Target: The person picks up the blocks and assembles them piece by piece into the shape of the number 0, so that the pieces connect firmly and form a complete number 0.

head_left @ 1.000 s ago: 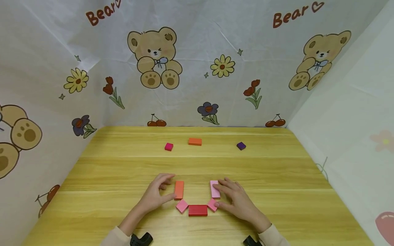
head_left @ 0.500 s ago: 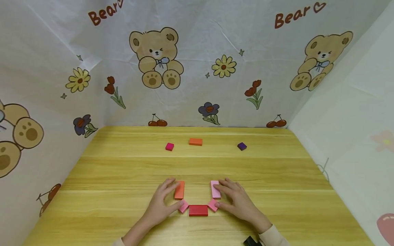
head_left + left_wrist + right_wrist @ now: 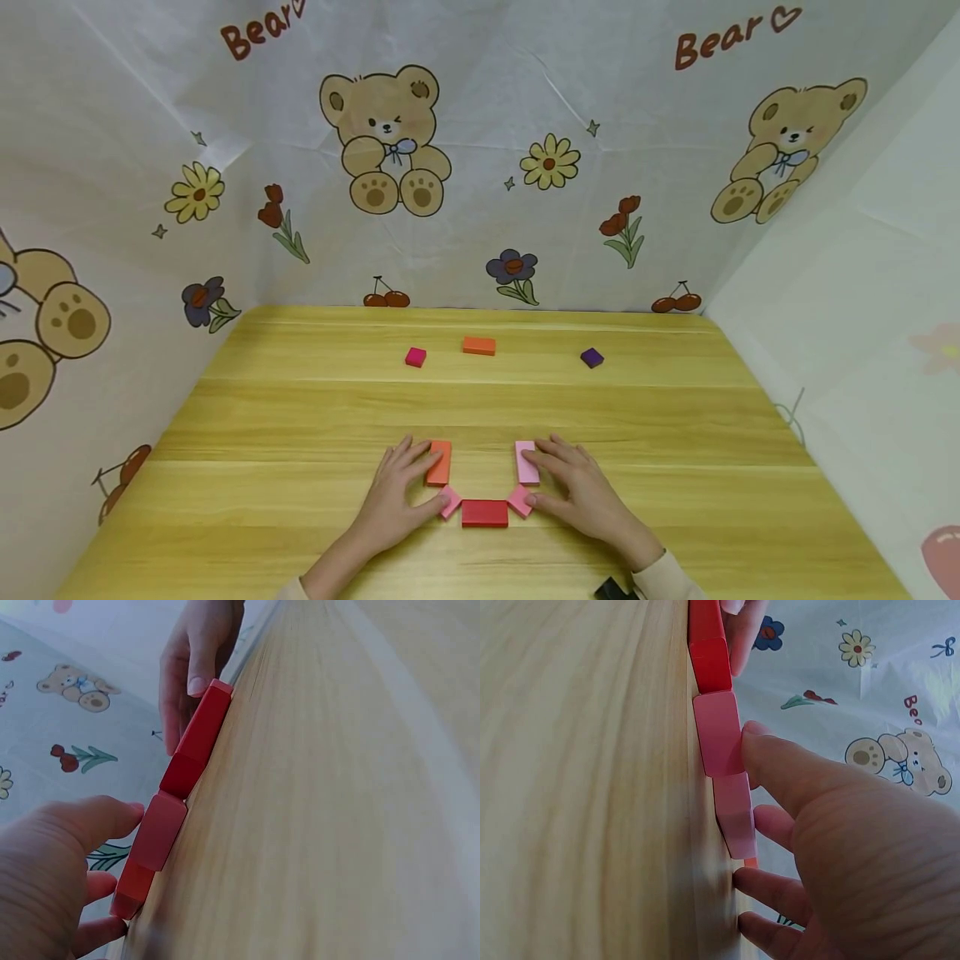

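My left hand lies beside the left side of a U of blocks. Its thumb touches a small pink block and its index finger touches an orange-red block. On the other side, my right hand has its thumb on a second pink block and its index finger on a light pink block. A red block joins the two small ones at the bottom of the U. In the right wrist view, the thumb meets the top of the pink block.
Farther back on the wooden table lie a magenta block, an orange block and a dark purple block. Bear-print cloth rises behind the table. A black strap part shows by the right wrist.
My left hand has moved right and onto the left blocks; the small pink block there has turned slightly and shifted right. My right hand has stayed in place.
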Demonstrator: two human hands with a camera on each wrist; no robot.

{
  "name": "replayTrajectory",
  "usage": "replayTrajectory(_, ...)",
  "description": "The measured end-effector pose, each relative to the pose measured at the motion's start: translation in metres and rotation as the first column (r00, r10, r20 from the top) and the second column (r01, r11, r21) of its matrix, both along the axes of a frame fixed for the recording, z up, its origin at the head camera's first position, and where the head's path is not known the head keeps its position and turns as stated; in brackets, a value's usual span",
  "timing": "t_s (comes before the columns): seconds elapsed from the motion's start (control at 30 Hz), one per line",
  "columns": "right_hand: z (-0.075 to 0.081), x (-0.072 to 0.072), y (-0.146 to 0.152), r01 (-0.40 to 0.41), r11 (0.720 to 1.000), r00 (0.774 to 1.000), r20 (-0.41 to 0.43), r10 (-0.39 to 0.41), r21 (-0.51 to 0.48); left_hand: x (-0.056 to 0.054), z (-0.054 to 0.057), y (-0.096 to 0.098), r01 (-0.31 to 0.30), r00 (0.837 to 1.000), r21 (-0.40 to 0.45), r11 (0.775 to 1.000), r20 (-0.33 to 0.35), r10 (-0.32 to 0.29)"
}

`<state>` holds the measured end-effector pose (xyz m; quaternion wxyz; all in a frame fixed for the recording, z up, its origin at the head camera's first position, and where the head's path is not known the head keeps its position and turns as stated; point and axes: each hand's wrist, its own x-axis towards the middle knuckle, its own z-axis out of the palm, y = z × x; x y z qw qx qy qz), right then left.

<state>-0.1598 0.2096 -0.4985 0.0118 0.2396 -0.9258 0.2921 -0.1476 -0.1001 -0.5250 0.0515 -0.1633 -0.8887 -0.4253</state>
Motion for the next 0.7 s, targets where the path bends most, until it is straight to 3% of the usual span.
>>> replayTrajectory(0.7,0.0016,0.0006,-0.0009,-0.002,1.0,1.0,-0.004,0.002,0.004,0.0007,0.0021,0.0,0.002,1.0,-0.007,1.0,0.015,-0.001)
